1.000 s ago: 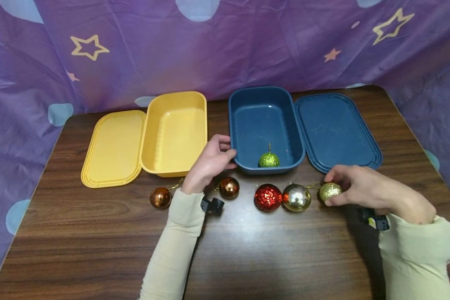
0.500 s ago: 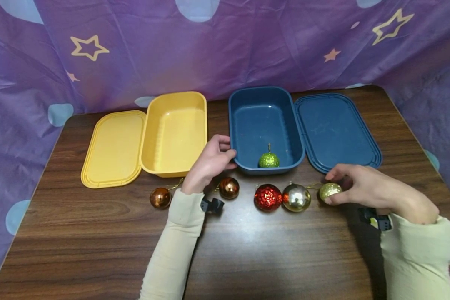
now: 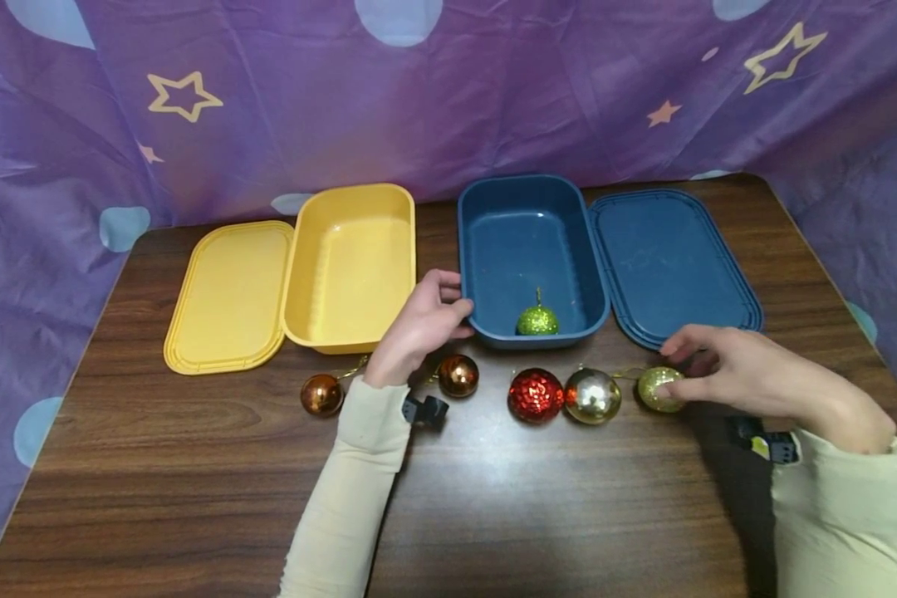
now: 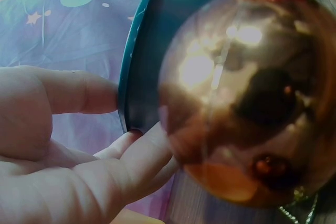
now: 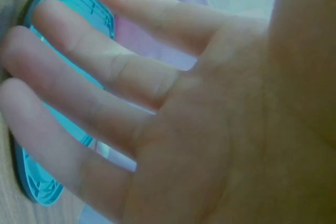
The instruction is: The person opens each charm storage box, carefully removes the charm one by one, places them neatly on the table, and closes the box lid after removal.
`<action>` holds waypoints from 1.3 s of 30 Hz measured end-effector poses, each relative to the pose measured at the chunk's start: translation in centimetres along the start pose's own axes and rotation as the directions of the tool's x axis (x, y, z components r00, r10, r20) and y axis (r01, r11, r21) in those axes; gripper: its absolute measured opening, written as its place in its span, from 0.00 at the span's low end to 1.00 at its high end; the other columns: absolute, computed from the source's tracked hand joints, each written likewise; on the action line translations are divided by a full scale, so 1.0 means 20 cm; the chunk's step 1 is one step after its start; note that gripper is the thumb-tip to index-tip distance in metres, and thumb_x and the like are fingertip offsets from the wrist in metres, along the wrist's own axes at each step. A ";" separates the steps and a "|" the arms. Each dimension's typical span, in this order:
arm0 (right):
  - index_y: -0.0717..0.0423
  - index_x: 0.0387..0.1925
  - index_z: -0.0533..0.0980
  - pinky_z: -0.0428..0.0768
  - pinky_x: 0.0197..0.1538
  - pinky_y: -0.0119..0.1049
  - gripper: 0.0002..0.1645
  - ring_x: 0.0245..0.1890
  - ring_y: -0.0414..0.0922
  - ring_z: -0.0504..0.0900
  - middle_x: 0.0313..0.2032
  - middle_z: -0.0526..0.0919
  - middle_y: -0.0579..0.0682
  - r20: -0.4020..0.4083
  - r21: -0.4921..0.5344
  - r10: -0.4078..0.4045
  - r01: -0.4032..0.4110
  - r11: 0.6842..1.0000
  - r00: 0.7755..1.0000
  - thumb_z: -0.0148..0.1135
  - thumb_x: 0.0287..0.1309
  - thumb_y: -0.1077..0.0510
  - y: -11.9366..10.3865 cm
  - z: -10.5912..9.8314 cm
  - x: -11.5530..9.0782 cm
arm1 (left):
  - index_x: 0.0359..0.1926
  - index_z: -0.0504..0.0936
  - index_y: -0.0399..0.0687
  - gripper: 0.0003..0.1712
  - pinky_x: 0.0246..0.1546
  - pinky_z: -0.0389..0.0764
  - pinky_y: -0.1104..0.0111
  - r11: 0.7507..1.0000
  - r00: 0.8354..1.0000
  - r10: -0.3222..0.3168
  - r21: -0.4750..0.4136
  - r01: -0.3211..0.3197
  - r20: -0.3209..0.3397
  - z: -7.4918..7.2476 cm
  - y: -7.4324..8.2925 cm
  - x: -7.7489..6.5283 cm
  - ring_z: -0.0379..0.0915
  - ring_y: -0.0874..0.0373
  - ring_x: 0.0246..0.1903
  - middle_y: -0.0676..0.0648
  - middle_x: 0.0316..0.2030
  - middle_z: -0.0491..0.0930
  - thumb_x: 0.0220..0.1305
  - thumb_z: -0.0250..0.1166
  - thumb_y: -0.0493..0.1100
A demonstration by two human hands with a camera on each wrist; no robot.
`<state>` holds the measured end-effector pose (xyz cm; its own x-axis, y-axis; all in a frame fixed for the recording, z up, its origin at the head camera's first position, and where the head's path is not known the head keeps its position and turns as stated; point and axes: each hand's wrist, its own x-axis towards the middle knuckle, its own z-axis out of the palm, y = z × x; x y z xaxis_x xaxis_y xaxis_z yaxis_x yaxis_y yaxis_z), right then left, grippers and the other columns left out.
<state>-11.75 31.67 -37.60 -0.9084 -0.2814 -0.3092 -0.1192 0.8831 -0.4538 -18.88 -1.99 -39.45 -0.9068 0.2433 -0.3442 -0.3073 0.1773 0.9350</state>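
Note:
In the head view, my left hand [image 3: 426,320] touches the near left corner of the blue box [image 3: 523,249] with relaxed fingers. The left wrist view shows fingertips against the blue wall [image 4: 125,77]. A green glitter ball ornament [image 3: 538,321] lies inside that box. My right hand [image 3: 747,374] is at the gold glitter ornament [image 3: 659,389]; its thumb overlaps the ornament's right side, and contact is hard to tell. Spread fingers [image 5: 94,98] hold nothing in the right wrist view. A red ornament [image 3: 536,396] and a shiny gold ornament [image 3: 593,396] lie beside it.
Two copper ball ornaments, one left [image 3: 322,394] and one right [image 3: 458,375] of my left wrist, lie on the wooden table [image 3: 493,515]. Behind stand a yellow box [image 3: 351,266] with its yellow lid [image 3: 232,295] at left, and a blue lid [image 3: 673,262] at right.
My right hand has loosened from the gold glitter ornament and drawn slightly to the right, leaving more of it uncovered. The left hand stays at the blue box.

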 end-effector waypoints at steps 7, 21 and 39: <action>0.59 0.49 0.77 0.79 0.38 0.46 0.24 0.41 0.51 0.81 0.47 0.82 0.60 -0.122 -0.036 -0.024 0.020 0.999 0.992 0.66 0.59 0.46 -0.02 -0.05 -0.02 | 0.65 0.59 0.33 0.25 0.43 0.84 0.63 1.000 1.000 -0.003 -0.001 0.003 0.008 0.00 0.01 -0.01 0.73 0.53 0.38 0.35 0.52 0.69 0.69 0.51 0.31; 0.59 0.55 0.74 0.76 0.42 0.51 0.22 0.47 0.54 0.77 0.48 0.78 0.57 -0.437 -0.076 -0.222 0.210 0.975 0.872 0.63 0.62 0.55 -0.27 -0.03 0.00 | 0.65 0.58 0.34 0.26 0.44 0.84 0.63 1.000 1.000 0.001 0.002 -0.001 0.008 0.01 0.01 -0.01 0.74 0.47 0.44 0.34 0.55 0.67 0.69 0.51 0.31; 0.58 0.56 0.75 0.68 0.53 0.60 0.20 0.55 0.58 0.75 0.54 0.76 0.59 -0.197 -0.125 -0.193 0.171 0.977 0.961 0.58 0.66 0.53 -0.60 0.08 0.20 | 0.66 0.58 0.36 0.26 0.45 0.84 0.63 1.000 1.000 -0.003 0.022 0.003 0.010 0.00 0.00 -0.01 0.75 0.48 0.43 0.35 0.56 0.67 0.69 0.51 0.33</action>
<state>-13.26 19.27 -34.76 -0.9291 -0.3671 -0.0453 -0.3215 0.8621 -0.3917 -18.73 -2.06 -39.28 -0.9031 0.2519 -0.3479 -0.3034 0.1992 0.9318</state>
